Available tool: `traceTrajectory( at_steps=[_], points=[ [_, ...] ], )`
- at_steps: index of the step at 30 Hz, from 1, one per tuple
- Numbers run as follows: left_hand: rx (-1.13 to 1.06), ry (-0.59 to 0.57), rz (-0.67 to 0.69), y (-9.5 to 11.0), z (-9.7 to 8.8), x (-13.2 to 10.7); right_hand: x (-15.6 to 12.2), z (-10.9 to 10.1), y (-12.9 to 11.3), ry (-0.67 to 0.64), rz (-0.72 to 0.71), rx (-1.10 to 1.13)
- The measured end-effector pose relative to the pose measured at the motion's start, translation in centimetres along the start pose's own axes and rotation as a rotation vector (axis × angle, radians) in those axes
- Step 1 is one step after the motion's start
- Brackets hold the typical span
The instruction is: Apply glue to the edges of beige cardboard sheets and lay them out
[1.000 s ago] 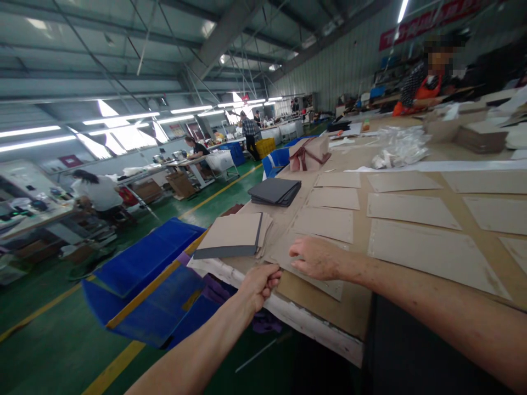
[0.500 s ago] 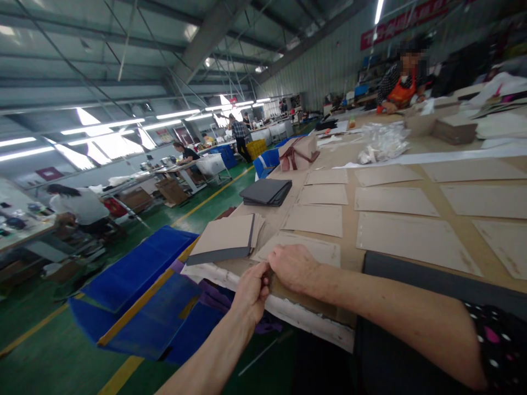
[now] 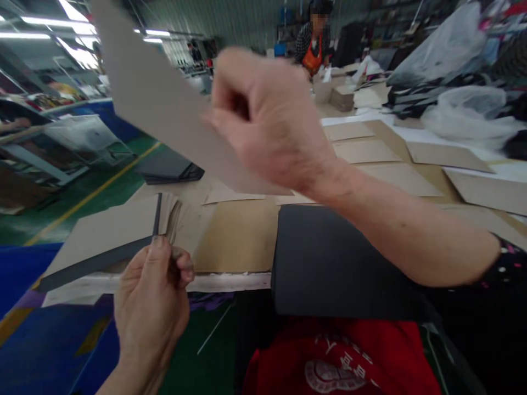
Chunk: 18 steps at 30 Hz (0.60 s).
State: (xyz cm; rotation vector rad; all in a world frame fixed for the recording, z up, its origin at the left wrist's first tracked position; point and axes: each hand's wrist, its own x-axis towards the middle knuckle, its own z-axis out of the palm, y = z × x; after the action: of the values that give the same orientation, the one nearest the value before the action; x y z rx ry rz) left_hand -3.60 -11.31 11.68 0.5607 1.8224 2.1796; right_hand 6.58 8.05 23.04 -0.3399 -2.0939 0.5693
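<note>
My right hand (image 3: 272, 120) is raised over the table, fingers closed on a thin beige board sheet (image 3: 156, 104) that hangs tilted in the air and is blurred by motion. At the table's front edge, my left hand (image 3: 152, 302) pinches the near corner of a dark-edged beige panel (image 3: 111, 227), thumb on top and fingers curled. That panel lies on a stack whose other sheets fan out at its right side. Below my right forearm, dark grey panels (image 3: 329, 258) overhang the table edge.
More beige boards (image 3: 366, 151) lie in rows on the brown-topped table (image 3: 234, 236). A dark panel stack (image 3: 171, 167) sits behind the left pile. Blue bins (image 3: 49, 340) stand at the lower left. Plastic bags (image 3: 469, 112) lie at the right; a co-worker (image 3: 315, 41) stands across the table.
My right hand has risen from the table's front edge, lifting a beige sheet. My left hand has moved to the stack's corner. The view has swung right and down.
</note>
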Motion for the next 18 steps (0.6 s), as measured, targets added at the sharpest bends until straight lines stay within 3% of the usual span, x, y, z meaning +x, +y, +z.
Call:
traceTrajectory(
  at_steps=[2,4,5,6,12,18],
  points=[
    [0.004,-0.034,0.001,-0.5,0.6,-0.7,-0.8,-2.9,1.0,0.177,0.026,0.128],
    [-0.009,-0.049,0.004,-0.8,1.4,-1.3,-2.8,-4.8,2.0,0.253,0.171,0.445],
    [-0.011,-0.056,0.013,-1.0,1.9,-1.6,-4.2,-5.5,2.4,0.222,0.29,0.585],
    [-0.016,-0.062,0.025,-1.1,2.3,-2.0,-5.7,-5.9,2.7,0.246,0.333,0.632],
    [-0.019,-0.127,-0.048,-2.5,4.7,-3.5,-14.0,-6.8,3.6,0.484,0.656,0.749],
    [-0.004,-0.116,-0.089,-3.1,6.7,-4.2,-17.6,-6.3,4.2,0.665,0.676,0.778]
  ],
)
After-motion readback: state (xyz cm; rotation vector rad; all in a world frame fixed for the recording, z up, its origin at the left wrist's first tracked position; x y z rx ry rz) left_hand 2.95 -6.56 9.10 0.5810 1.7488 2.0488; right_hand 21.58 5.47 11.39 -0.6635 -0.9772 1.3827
